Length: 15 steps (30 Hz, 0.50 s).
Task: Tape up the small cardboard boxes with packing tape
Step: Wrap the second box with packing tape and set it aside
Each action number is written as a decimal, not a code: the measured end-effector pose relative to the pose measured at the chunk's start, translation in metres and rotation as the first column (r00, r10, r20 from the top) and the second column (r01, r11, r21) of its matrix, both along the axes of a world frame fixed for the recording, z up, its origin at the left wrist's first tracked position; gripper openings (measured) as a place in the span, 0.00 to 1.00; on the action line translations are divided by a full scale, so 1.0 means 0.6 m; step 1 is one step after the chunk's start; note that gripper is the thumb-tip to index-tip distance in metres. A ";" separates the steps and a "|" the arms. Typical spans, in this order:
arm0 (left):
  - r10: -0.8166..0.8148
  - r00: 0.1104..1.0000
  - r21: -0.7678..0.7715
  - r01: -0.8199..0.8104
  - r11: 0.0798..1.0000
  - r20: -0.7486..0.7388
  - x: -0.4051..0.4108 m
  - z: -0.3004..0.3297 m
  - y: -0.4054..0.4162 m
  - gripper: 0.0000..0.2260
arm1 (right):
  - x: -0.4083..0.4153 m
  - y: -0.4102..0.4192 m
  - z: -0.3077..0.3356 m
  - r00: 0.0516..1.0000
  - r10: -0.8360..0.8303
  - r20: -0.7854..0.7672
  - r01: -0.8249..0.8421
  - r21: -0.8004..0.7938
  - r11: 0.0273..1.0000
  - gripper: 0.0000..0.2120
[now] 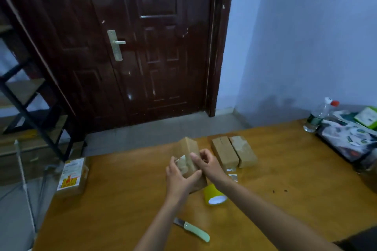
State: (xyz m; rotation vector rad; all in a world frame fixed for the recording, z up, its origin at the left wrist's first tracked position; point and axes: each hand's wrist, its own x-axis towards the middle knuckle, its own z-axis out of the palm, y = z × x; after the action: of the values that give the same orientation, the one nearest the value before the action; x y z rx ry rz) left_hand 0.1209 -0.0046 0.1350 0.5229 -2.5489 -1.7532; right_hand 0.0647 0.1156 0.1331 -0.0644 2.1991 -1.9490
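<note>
A wooden table (285,169) stands in a room with a dark door (142,47) and a pale wall. Both hands are on one small box (188,149) in the middle of the table, tipped up on its near end. The left hand (179,177) wraps round the near end of the box. The right hand (208,163) has its fingers curled at the box's side, with the thumb pressed on it, maybe rubbing tape down.

Two more boxes (234,154) lie side by side just to the right, touching each other. They look shiny on top, so I think they are taped already. The held box seems partly done. A yellow tape roll (214,195) sits near the right wrist, and a knife (193,229) lies closer to the person. A bigger parcel (72,177) sits at the left edge.

The picture is blurry. I cannot see where the tape ends, or what the right fingers pinch. Small scraps (232,176) by the boxes are hard to make out.
</note>
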 end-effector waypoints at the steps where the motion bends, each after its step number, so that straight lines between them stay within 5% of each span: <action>1: -0.020 1.000 0.022 0.020 1.000 -0.005 -0.001 0.010 0.007 0.50 | -0.003 0.010 0.005 1.000 -0.004 -0.017 0.004 -0.022 1.000 0.13; 15: -0.119 0.993 -0.007 0.119 0.993 -0.019 -0.004 0.044 0.012 0.46 | 0.001 0.053 0.052 0.987 0.066 0.148 -0.063 -0.026 0.998 0.15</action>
State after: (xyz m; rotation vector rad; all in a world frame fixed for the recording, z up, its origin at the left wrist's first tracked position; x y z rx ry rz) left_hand 0.1185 0.0028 0.1616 0.3590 -2.6216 -1.7767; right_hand 0.0652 0.1473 0.1640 0.0064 2.0562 -1.8785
